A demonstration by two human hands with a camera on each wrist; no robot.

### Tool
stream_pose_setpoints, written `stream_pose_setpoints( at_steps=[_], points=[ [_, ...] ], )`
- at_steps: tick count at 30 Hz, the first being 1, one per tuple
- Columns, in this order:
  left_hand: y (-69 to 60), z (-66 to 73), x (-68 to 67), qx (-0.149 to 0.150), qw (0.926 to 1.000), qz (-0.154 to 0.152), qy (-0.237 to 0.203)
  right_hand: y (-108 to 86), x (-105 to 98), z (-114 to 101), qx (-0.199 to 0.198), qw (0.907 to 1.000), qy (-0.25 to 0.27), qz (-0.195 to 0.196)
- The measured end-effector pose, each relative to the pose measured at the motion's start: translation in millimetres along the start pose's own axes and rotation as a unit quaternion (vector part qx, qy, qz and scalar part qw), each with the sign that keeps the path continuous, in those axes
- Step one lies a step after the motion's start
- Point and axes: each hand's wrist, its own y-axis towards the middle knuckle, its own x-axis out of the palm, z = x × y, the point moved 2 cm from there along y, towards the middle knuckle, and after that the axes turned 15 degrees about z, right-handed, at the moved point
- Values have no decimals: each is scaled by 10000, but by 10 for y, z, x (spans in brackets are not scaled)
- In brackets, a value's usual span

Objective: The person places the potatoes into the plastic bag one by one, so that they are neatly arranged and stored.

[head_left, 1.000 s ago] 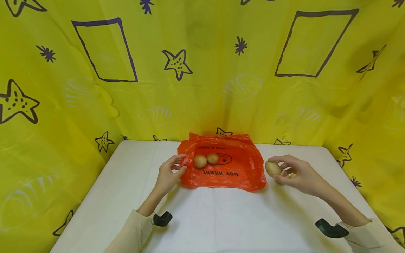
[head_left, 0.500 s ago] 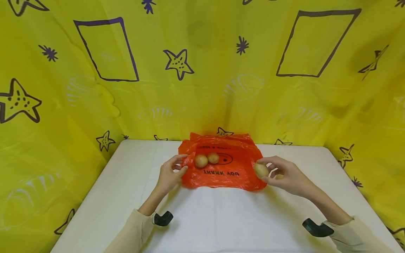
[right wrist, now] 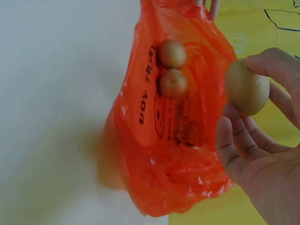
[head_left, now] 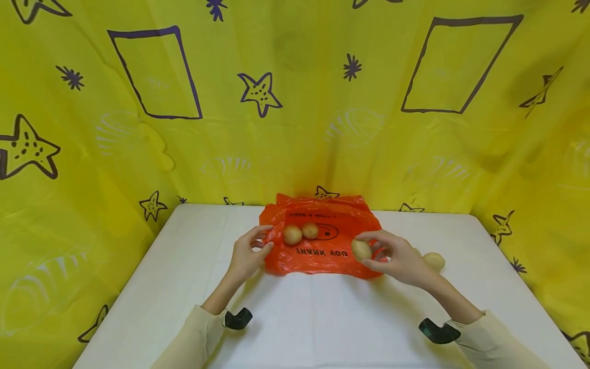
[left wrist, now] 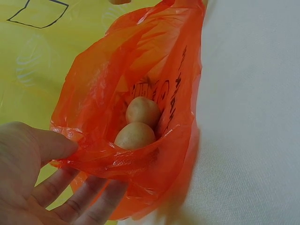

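Note:
A red plastic bag [head_left: 322, 261] printed with "THANK YOU" lies with its mouth spread in the head view. Inside it, toward the left, two potatoes [head_left: 292, 235] touch each other. My left hand [head_left: 246, 253] pinches the bag's left rim between thumb and fingers; in the left wrist view the thumb [left wrist: 56, 145] lies over the plastic. My right hand [head_left: 396, 259] holds another potato [right wrist: 247, 87] by thumb and fingertips, above the right part of the bag. More potatoes [head_left: 434, 261] rest on the table right of the bag, one mostly hidden behind the right hand.
The white-covered table [head_left: 295, 323] extends in front of the bag and to both sides. A yellow curtain [head_left: 295, 128] with starfish drawings stands right behind the bag and along the table's left and right sides.
My right hand has carried its potato leftward, from beside the bag to over its right part, uncovering potatoes on the table. The left hand and bag stay nearly still.

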Motion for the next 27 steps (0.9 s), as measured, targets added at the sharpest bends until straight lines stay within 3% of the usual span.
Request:
stream_pose_setpoints(
  at_steps=[7,27],
  points=[
    [4,-2,-5,-18,10000,2,-2,78,202,21,116,9996,253,94],
    [3,19,-9,-154,9998,7,89,311,662,178,914,9939,492,384]
  ],
)
